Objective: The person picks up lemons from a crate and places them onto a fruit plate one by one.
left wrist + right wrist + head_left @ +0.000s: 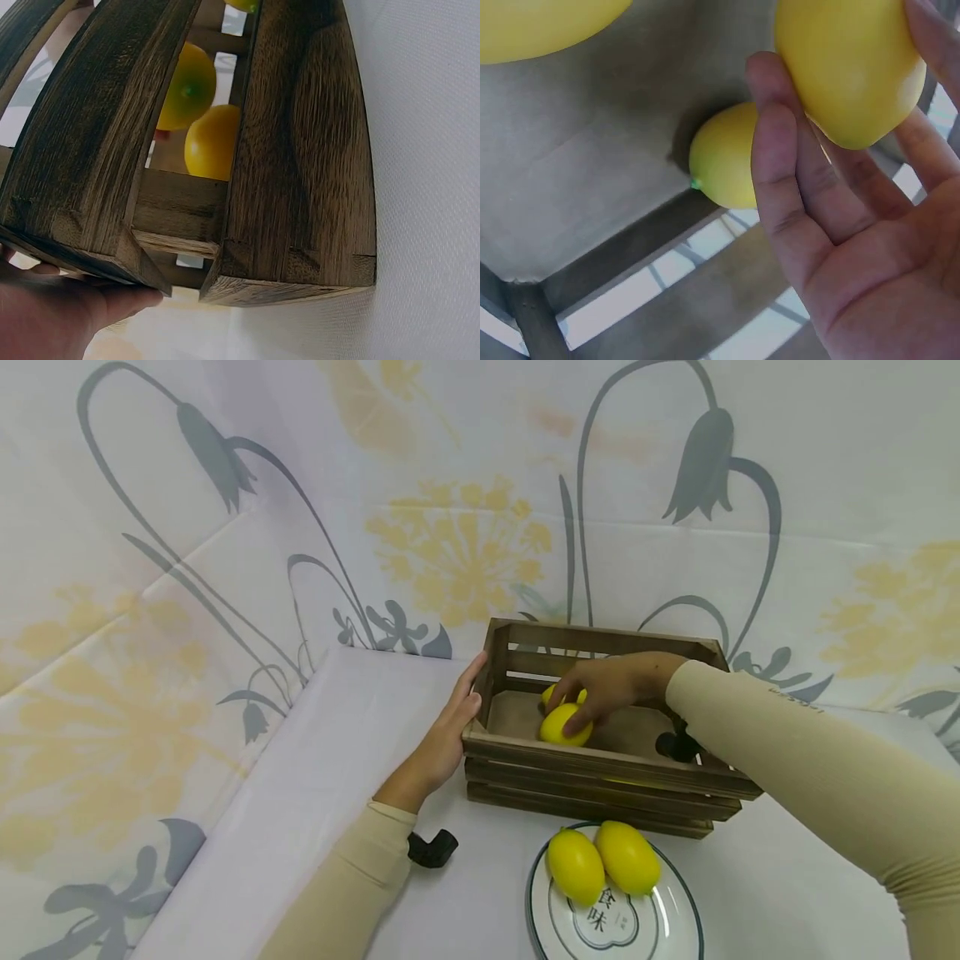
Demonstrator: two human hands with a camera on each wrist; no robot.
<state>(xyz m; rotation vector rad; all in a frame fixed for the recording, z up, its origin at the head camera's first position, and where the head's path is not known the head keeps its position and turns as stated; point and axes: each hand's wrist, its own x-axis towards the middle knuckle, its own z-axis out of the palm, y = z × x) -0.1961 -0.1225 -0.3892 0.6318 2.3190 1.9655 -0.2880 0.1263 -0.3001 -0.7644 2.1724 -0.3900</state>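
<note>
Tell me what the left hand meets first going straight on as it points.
Likely the crate's left end, which the left hand touches; beyond it, the patterned backdrop seems next, though depth is unclear.

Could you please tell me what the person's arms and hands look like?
The left hand and right hand wear no gloves. The left sleeve and right sleeve are beige; the right bears small, unreadable dark lettering. A black fitting shows beside each forearm.

Head view: plate (pixel 681 920) at 5 o'clock cut by bottom edge; print (pixel 797 700) on right sleeve (pixel 795 747), 3 o'clock, too small to read; rear lemon (pixel 551 696) in crate (pixel 555 759) partly behind right hand (pixel 611 683). Left-wrist view: left hand (pixel 64 319), 8 o'clock, cut by edges.
</note>
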